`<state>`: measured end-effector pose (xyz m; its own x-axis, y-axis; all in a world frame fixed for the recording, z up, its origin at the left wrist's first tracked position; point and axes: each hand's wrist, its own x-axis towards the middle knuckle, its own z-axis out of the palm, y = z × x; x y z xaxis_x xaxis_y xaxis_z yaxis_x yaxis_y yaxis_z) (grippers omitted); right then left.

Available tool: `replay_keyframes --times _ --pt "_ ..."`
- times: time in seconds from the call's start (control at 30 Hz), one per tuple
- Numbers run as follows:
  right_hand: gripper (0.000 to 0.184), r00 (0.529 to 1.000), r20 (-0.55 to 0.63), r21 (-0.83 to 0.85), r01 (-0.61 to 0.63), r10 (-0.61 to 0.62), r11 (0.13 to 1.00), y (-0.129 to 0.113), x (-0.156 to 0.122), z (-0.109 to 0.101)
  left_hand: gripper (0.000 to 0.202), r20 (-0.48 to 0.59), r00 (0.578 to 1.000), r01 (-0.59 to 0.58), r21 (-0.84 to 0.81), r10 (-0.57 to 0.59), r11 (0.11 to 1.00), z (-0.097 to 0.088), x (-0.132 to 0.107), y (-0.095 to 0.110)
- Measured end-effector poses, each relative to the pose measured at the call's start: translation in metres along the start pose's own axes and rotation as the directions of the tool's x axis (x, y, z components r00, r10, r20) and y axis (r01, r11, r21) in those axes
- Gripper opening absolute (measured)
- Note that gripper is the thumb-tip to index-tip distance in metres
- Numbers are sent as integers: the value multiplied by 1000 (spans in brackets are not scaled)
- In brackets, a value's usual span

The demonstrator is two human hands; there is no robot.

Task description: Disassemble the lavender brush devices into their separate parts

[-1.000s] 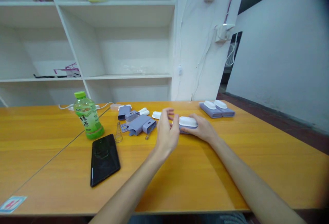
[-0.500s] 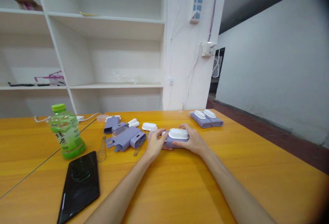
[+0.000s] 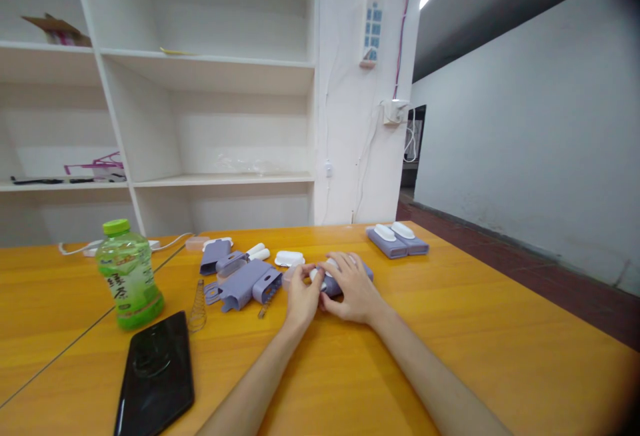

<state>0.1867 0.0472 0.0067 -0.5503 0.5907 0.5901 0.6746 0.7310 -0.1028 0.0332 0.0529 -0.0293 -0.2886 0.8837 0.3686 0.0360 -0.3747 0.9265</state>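
My right hand [image 3: 353, 289] lies over a lavender plastic housing [image 3: 369, 272], its fingers curled across the top and mostly covering a white part there. My left hand [image 3: 303, 299] grips the housing's left end, thumb and fingers closed around a small white piece [image 3: 316, 277]; its shape is partly hidden. Just left sits a translucent piece [image 3: 287, 279]. Behind my hands rests a white oval cap [image 3: 289, 259]. Further left are loose lavender housing parts [image 3: 244, 284], a coil spring [image 3: 269, 301], white cylinders [image 3: 257, 251] and a tapered wire spring [image 3: 198, 309].
Two lavender housings with white tops [image 3: 395, 241] lie side by side at the back right. On the left stand a green bottle [image 3: 129, 279] and a black tablet [image 3: 156, 373]. A white power strip [image 3: 93, 248] and shelving [image 3: 210, 179] are behind.
My right hand has shifted left, from the housing's right side to over its top, covering the white part. My left hand stays at the left end. The camera view has tilted slightly up.
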Motion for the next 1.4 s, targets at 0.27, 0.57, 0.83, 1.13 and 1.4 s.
replay_keyframes --times 0.27,0.57,0.83,1.13,1.4 --pt "86 989 1 -29 -148 148 989 10 -4 8 22 30 992 125 -37 -124 992 4 5 -7" --pt "105 934 -33 -4 -357 357 934 20 -7 22 25 14 969 245 -44 -245 968 9 9 -4" --pt "106 943 -104 104 -307 318 946 21 -6 20 27 12 950 311 -42 -311 949 8 9 -2" --pt "108 949 -82 131 -292 304 947 23 -7 18 28 148 875 473 -58 -461 879 0 9 8" --pt "103 960 -19 108 -277 281 955 25 -10 16 26 231 835 526 -62 -500 849 -3 10 12"
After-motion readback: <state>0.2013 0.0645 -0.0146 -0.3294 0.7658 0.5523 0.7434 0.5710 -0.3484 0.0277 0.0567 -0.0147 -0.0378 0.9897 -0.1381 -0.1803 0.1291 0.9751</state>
